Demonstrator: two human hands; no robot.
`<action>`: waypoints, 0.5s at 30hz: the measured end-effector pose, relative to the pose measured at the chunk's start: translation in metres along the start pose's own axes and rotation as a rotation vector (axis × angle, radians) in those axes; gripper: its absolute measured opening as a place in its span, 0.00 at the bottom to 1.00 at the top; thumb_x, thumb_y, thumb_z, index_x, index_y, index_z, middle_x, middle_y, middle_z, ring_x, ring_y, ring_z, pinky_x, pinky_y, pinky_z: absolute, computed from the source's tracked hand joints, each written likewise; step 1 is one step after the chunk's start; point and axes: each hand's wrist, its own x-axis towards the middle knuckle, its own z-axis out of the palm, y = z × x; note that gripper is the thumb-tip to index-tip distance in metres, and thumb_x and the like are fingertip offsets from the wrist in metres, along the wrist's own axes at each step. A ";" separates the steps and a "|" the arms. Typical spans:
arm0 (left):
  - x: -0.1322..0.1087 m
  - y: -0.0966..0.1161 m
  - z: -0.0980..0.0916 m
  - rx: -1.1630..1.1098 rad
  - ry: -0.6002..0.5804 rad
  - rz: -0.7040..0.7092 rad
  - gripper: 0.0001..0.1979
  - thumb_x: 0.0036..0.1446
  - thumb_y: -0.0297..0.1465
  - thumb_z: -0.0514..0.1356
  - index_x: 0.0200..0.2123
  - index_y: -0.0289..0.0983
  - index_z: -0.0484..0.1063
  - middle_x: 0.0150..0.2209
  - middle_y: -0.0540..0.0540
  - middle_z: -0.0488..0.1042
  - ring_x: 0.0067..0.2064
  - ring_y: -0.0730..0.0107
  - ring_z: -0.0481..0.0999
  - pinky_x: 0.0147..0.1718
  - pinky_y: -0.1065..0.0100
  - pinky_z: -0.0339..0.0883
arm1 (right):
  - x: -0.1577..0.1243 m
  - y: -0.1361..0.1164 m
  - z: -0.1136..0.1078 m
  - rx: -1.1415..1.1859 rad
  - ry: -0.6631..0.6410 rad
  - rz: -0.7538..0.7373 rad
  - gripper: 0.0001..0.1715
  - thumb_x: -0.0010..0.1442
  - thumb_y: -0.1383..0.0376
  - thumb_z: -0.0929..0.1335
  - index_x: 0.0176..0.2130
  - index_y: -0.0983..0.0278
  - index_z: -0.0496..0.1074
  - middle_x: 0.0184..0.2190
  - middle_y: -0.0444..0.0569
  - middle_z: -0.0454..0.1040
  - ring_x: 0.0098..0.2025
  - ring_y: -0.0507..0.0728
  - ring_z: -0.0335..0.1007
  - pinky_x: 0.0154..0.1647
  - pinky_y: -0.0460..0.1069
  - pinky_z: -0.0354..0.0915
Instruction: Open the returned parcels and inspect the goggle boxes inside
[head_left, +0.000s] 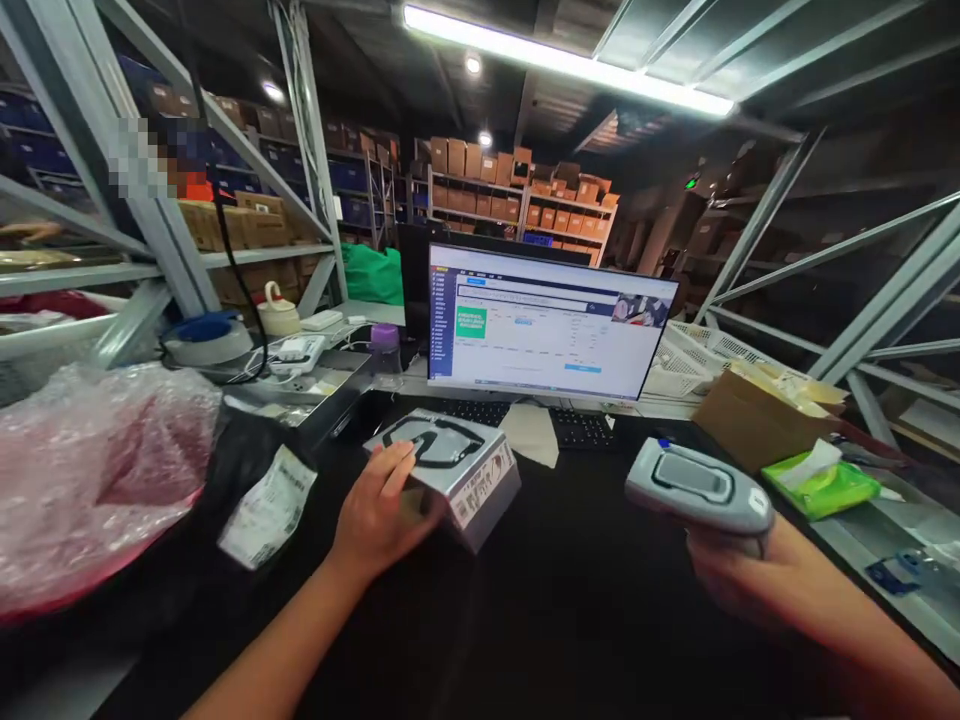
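My left hand is closed on the near left corner of a grey box, fingers on its top and thumb low at its side. The box has a black outline drawing on top and a printed label on the side that faces right. On the right, my right hand is wrapped round the grip of a grey barcode scanner, whose head points left toward the box. Most of the right fingers are hidden under the scanner. A lit monitor stands behind the box.
Bubble-wrapped red goods and a black bag with a white shipping label lie at left. A keyboard and a paper slip sit below the monitor. Right are a cardboard box and a green tissue pack. Metal shelf posts flank the desk.
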 end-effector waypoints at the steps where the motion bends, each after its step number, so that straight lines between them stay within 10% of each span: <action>1: 0.001 -0.001 0.000 0.007 0.008 0.001 0.42 0.54 0.37 0.70 0.65 0.28 0.55 0.53 0.26 0.71 0.57 0.42 0.73 0.57 0.41 0.71 | -0.012 -0.016 0.016 0.006 -0.079 -0.069 0.33 0.55 0.45 0.74 0.51 0.63 0.74 0.30 0.50 0.77 0.27 0.56 0.71 0.25 0.48 0.69; 5: 0.003 0.000 -0.003 0.011 0.037 -0.012 0.46 0.51 0.37 0.72 0.66 0.28 0.54 0.54 0.26 0.70 0.58 0.43 0.72 0.59 0.40 0.69 | -0.029 -0.058 0.063 -0.042 -0.308 -0.233 0.28 0.59 0.55 0.73 0.57 0.60 0.75 0.46 0.54 0.79 0.47 0.61 0.76 0.48 0.52 0.74; 15: 0.007 0.005 -0.010 0.021 0.046 -0.015 0.45 0.52 0.36 0.71 0.66 0.32 0.53 0.55 0.29 0.69 0.58 0.46 0.73 0.59 0.41 0.70 | -0.015 -0.078 0.101 -0.074 -0.407 -0.342 0.22 0.62 0.63 0.70 0.55 0.64 0.75 0.37 0.47 0.80 0.42 0.57 0.74 0.46 0.47 0.73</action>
